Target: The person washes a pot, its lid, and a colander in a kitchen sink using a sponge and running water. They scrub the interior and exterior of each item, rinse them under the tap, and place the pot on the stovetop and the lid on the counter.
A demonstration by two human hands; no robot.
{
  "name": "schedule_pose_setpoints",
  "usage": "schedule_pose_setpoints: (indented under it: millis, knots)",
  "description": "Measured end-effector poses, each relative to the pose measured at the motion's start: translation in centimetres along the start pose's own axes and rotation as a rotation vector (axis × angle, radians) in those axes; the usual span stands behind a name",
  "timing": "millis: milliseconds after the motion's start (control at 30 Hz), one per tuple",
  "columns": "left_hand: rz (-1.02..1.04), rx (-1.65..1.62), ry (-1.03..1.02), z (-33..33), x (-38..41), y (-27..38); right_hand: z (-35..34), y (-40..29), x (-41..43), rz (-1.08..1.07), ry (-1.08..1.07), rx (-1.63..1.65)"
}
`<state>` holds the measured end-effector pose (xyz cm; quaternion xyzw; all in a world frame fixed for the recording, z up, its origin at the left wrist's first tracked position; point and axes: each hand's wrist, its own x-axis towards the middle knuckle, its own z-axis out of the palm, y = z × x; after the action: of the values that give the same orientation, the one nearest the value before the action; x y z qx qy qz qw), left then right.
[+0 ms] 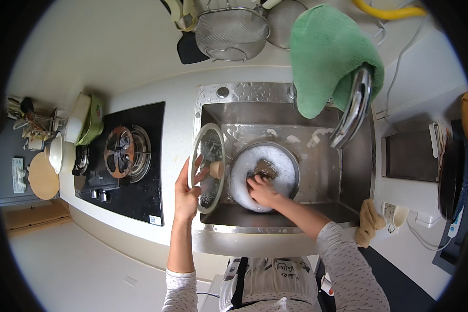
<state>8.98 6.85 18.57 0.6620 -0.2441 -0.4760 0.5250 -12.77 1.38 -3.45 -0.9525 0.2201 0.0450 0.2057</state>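
Note:
My left hand (188,199) grips the rim of a round glass pot lid (207,191), tilted nearly upright over the left edge of the sink. The lid has a pale rim and a wooden knob (216,170); drops or suds speckle its glass. To the right, a round metal pot or basin (296,171) full of white foam (243,160) stands in the stainless steel sink (319,187). My right hand (262,192) dips its fingers into that foam, beside a brownish patch (266,168). Whether this patch is a scouring pad or murky water is unclear, and my fingertips are partly hidden.
A chrome faucet (353,109) draped with a green cloth (323,50) reaches over the sink's right side. Left of the sink lies a black gas hob (148,195). Mesh strainers (232,33) hang behind. A tan cloth (368,224) rests at the sink's front right corner.

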Motion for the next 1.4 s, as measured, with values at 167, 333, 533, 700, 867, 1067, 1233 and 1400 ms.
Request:
schedule_pose_setpoints:
  millis: [167,333,533,700,867,1067,1233,1400]
  knots:
    - [-0.073,-0.081,-0.007,1.0,-0.8,-0.6,0.2,2.3,3.7,0.286,0.165,-0.111]
    - [-0.085,-0.084,0.003,0.6,-1.3,-1.5,1.4,0.5,1.7,-0.023,0.382,0.088]
    - [0.002,-0.055,0.010,-0.1,-1.7,-2.4,0.4,7.0,-0.5,0.184,0.183,0.830]
    - [-0.023,-0.066,0.051,-0.8,-2.3,-2.3,-2.3,0.9,3.2,0.227,0.655,0.459]
    - [-0.022,-0.104,-0.006,-0.4,-2.3,-2.6,-6.8,-5.2,5.6,0.309,0.492,0.523]
    - [0.009,-0.013,-0.041,0.7,-1.7,-3.3,-5.0,-6.0,-1.1,0.034,0.033,0.410]
    - [0.089,0.133,-0.059,-0.5,-1.4,-4.2,-7.5,3.7,-6.5,-0.217,-0.502,0.327]
    - [0.061,0.010,-0.135,0.1,-2.0,-2.2,-9.8,9.3,-1.4,-0.237,-0.260,-0.372]
